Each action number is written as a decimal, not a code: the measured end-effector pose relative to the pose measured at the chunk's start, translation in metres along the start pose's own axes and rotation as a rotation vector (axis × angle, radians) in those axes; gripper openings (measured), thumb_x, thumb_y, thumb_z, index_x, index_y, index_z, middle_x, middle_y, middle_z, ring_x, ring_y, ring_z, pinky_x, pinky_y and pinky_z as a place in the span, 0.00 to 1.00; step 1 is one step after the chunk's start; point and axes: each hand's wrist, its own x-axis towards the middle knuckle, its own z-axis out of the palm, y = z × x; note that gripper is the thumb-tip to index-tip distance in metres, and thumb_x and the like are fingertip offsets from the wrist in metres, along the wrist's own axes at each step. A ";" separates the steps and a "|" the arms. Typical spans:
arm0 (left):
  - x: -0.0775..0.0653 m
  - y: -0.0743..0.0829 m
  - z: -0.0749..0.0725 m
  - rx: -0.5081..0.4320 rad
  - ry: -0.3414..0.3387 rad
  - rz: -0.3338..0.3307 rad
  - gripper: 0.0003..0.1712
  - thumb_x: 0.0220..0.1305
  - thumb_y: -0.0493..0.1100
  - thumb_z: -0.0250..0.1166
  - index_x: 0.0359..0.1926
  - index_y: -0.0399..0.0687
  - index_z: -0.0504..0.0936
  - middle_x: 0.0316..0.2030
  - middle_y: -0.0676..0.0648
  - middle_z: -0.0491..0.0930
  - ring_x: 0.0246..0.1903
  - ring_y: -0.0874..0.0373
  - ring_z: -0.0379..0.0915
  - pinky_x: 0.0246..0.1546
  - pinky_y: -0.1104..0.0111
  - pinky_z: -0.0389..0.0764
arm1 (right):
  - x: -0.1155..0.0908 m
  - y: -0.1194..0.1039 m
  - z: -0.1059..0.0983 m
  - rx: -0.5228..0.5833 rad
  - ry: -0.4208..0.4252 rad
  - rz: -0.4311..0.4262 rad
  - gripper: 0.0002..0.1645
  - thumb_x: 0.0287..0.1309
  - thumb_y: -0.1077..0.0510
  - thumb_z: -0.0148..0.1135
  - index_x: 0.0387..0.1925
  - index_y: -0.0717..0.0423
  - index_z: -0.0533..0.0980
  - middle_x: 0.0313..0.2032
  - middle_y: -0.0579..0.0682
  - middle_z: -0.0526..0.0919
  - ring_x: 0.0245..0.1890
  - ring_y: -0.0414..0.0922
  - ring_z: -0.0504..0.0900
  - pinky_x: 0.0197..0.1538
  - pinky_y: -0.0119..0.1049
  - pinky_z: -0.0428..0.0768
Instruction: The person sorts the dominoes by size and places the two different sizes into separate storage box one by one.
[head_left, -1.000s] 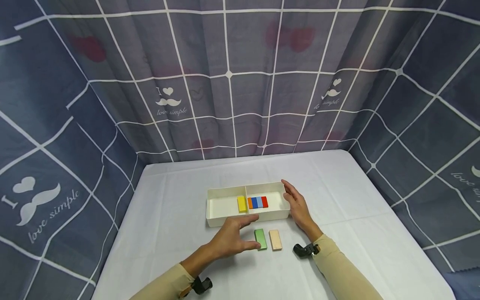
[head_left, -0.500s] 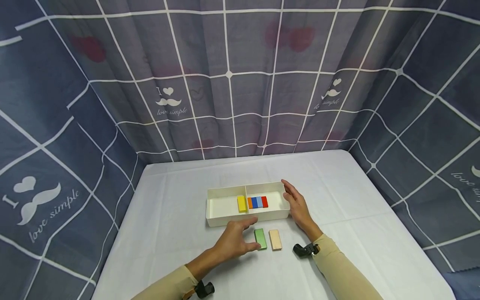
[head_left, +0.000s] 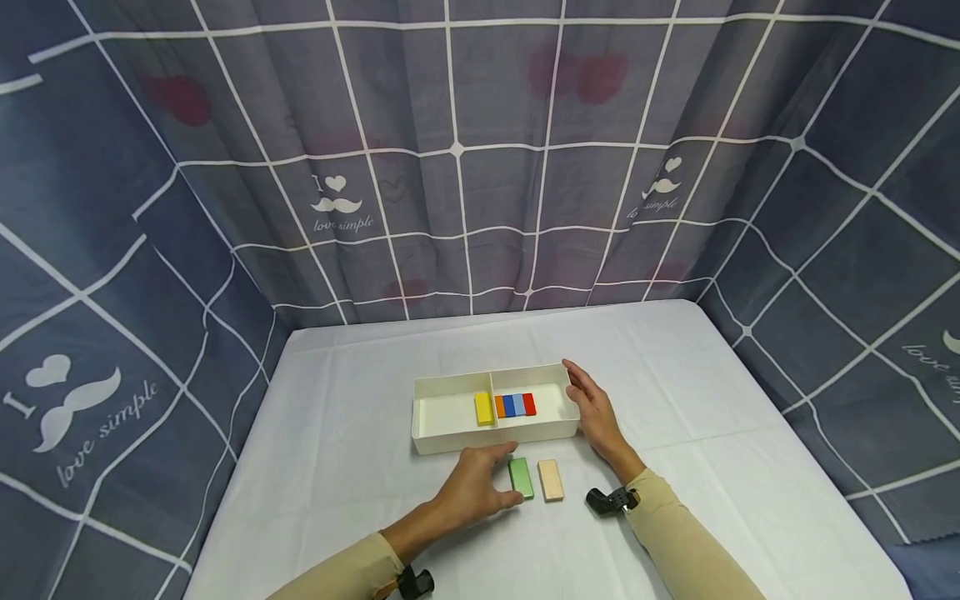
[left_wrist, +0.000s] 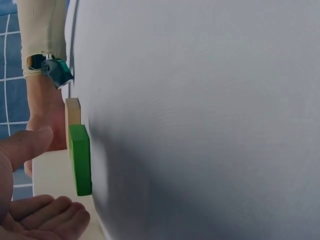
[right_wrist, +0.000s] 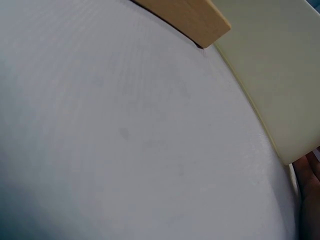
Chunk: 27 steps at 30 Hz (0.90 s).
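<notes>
My left hand [head_left: 472, 487] is over the table with thumb and fingers spread apart at the two ends of a green block [head_left: 521, 478]. In the left wrist view the green block [left_wrist: 81, 160] shows between the thumb and the fingers, with a gap to each. To its right lies a bare wooden block [head_left: 551, 480]. My right hand [head_left: 597, 410] rests along the right end of a white two-compartment box [head_left: 450, 442], its fingers straight. In the right wrist view most of this hand [right_wrist: 311, 187] is out of frame.
A yellow block [head_left: 483, 409] lies in the box's left compartment, against the divider. The right compartment has a row of orange, dark blue, light blue [head_left: 519, 405] and red blocks. Grey gridded curtains [head_left: 495, 192] enclose the white-covered table [head_left: 337, 417] at the back and sides.
My left hand has shifted slightly right and toward me, its fingers drawing back from the box's front wall beside the green block. The right hand, box and blocks have stayed put.
</notes>
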 end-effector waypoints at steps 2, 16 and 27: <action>0.000 0.000 0.001 0.000 -0.003 0.008 0.45 0.51 0.39 0.89 0.68 0.28 0.81 0.63 0.36 0.86 0.66 0.46 0.83 0.68 0.57 0.84 | 0.000 -0.001 0.000 0.000 0.001 -0.001 0.31 0.86 0.62 0.48 0.84 0.55 0.64 0.84 0.61 0.64 0.85 0.59 0.59 0.72 0.12 0.62; 0.004 0.003 0.009 0.041 -0.067 -0.001 0.42 0.54 0.37 0.86 0.68 0.30 0.82 0.63 0.38 0.87 0.61 0.55 0.85 0.63 0.64 0.86 | 0.000 0.001 0.000 0.006 -0.004 0.007 0.31 0.86 0.60 0.49 0.84 0.54 0.65 0.83 0.61 0.64 0.85 0.59 0.60 0.71 0.12 0.62; 0.004 0.006 0.010 0.130 -0.076 0.025 0.40 0.54 0.36 0.86 0.67 0.30 0.82 0.60 0.40 0.89 0.56 0.60 0.86 0.59 0.68 0.87 | -0.002 0.000 0.000 -0.004 -0.006 0.011 0.31 0.86 0.60 0.49 0.84 0.54 0.64 0.83 0.62 0.65 0.85 0.60 0.61 0.70 0.11 0.62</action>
